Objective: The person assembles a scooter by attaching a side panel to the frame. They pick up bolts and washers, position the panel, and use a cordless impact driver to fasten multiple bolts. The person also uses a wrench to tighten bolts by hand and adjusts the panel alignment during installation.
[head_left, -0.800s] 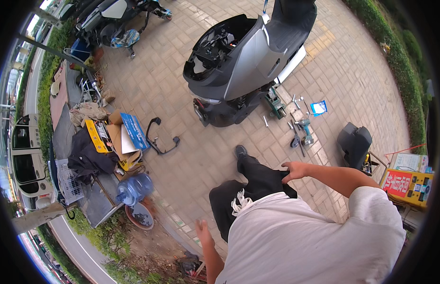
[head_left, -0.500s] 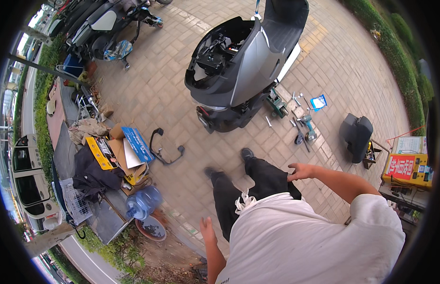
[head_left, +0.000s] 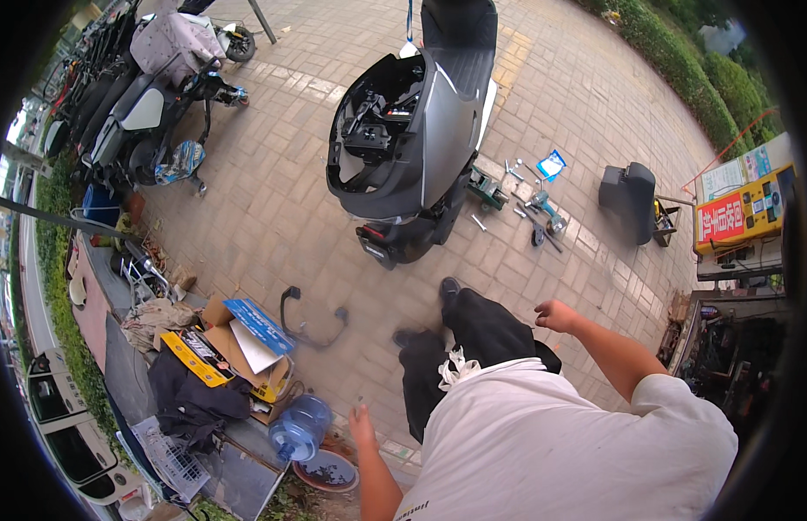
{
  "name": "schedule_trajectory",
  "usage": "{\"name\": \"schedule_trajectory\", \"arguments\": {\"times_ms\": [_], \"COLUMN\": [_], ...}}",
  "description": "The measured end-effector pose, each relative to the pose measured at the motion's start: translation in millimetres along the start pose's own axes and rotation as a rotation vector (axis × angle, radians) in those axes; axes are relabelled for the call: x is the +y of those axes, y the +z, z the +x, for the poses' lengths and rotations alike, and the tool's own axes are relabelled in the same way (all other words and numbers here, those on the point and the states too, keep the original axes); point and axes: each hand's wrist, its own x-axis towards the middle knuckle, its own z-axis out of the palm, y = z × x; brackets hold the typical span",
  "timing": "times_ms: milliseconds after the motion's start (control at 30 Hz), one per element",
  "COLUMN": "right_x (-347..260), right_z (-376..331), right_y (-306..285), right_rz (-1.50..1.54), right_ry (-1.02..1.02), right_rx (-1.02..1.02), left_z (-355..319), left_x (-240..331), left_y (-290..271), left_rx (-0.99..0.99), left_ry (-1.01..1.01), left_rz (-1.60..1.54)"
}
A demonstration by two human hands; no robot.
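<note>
My left hand point(head_left: 362, 427) hangs at my side with its fingers stretched out, holding nothing. The water jug point(head_left: 301, 427), clear blue and lying on its side, is the thing nearest to it. My right hand point(head_left: 555, 315) hangs beside my dark trousers, its fingers loosely bent and slightly apart, also with nothing in it. Ahead of me stands a grey and black scooter point(head_left: 438, 130), its rear body open at the top and parts showing inside. A curved black bracket-like part point(head_left: 312, 334) lies on the paving before my feet.
Right of the scooter lie a teal power drill point(head_left: 551, 217), wrenches and a blue-white packet point(head_left: 551, 165). A black top box point(head_left: 627, 198) sits farther right. On the left are cardboard boxes point(head_left: 247, 334), a dark cloth point(head_left: 195, 395) and parked scooters point(head_left: 143, 113). A yellow machine point(head_left: 746, 208) stands at the right.
The view has swung: the scooter, tools and top box now appear farther left and higher, while the jug and boxes appear lower and more to the right. Both hands stay empty.
</note>
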Motion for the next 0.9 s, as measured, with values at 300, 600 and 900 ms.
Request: {"name": "schedule_trajectory", "arguments": {"times_ms": [300,600,900], "right_x": [-60.3,-119.5,-144.4], "right_z": [8.7,42.5,70.4], "right_y": [15.5,-47.8,-62.6], "right_rz": [0.488,0.323,0.058], "right_ry": [0.252,0.221,-0.253], "right_rx": [0.08,-0.634,-0.305], "left_z": [102.7,90.7,96.4], "left_x": [63.9,164.1,199.7], "left_y": [7.1,18.4,36.5], "left_rx": [-0.037,-0.048,-0.051], "left_ry": [0.137,0.141,0.071], "left_rz": [0.071,0.202,0.154]}}
